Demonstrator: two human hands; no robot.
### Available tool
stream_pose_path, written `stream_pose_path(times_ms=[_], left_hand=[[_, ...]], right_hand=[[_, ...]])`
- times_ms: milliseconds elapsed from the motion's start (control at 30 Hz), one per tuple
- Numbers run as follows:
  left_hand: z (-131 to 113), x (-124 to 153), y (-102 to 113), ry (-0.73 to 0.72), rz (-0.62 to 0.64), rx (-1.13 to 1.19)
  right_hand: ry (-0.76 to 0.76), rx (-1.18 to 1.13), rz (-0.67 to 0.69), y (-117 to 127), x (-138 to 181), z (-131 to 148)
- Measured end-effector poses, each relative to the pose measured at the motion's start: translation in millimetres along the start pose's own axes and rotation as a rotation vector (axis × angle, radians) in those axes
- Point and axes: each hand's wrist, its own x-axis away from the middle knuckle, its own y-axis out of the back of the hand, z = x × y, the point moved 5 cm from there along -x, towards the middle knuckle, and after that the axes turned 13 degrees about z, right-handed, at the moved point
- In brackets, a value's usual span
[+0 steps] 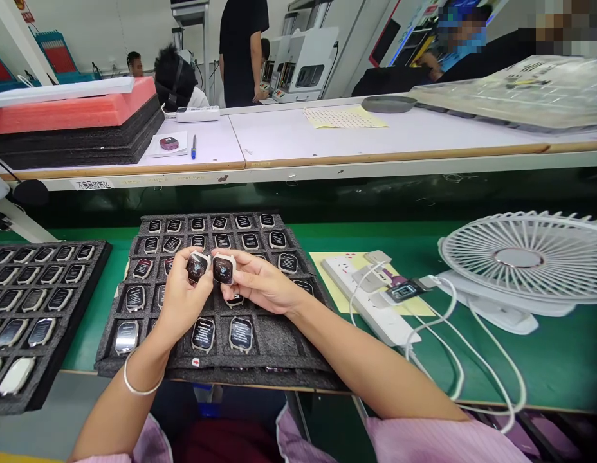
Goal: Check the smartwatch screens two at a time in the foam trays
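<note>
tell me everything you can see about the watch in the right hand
The watch is a small rounded-square case with no strap visible. A pale, metallic-looking frame surrounds a dark, glossy screen, lit with marks too small to read. The fingers of the right hand hold it above the black foam tray, its screen facing the camera. Just beside it is another watch in the left hand; whether the two touch is unclear. Its back is hidden.
</note>
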Motion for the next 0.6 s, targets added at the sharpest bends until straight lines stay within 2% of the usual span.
stream_pose_path(times_ms=[600], left_hand=[[-2.5,-0.1,0.4,-0.004,0.012,-0.030]], right_hand=[[-0.012,0.008,0.007,-0.9,0.9,0.3]])
